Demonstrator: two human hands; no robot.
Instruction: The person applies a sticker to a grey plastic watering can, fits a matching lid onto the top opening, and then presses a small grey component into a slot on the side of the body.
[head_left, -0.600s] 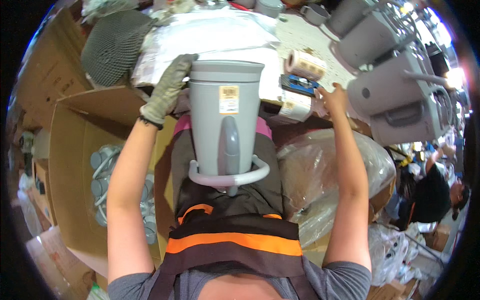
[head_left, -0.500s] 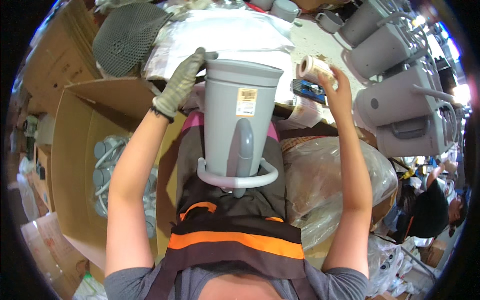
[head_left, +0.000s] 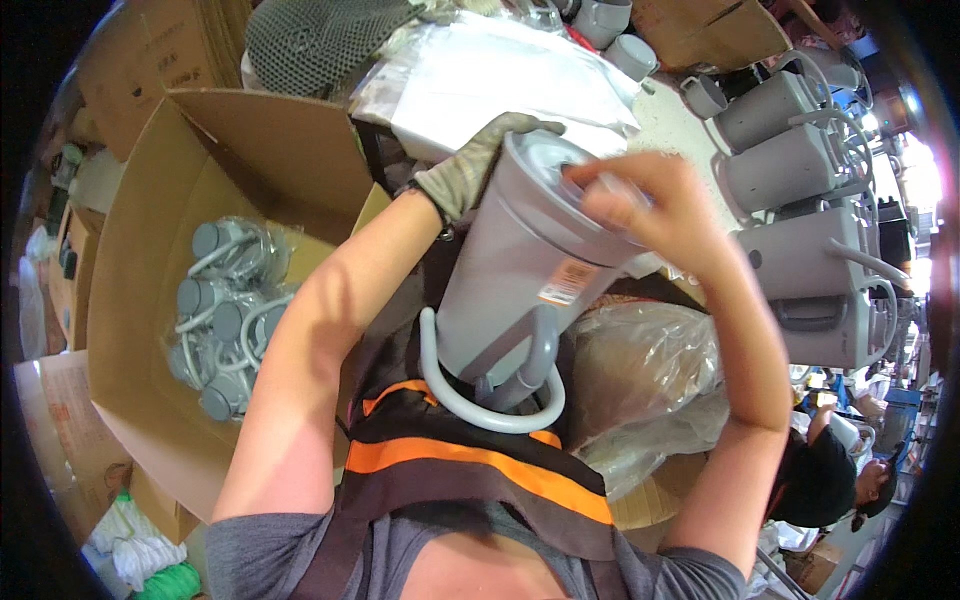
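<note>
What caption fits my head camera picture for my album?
A gloved left hand and bare right hand at a tilted gray container, beside an open cardboard box.

Workshop, packing or assembly kind, as its stock shows. Box [head_left: 135, 330]: cardboard, open, bagged grey-capped parts [head_left: 228, 320] inside. Behind box: stacked cardboard [head_left: 150, 60]. Right of box: table [head_left: 672, 135] bearing white sheets [head_left: 510, 85], matching grey vessels [head_left: 790, 250] in a row. Far right of box: co-worker [head_left: 815, 480].

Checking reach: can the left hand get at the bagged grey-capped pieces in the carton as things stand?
Likely yes: the carton is open above the bagged pieces, but the left hand would have to come off the grey container.
</note>
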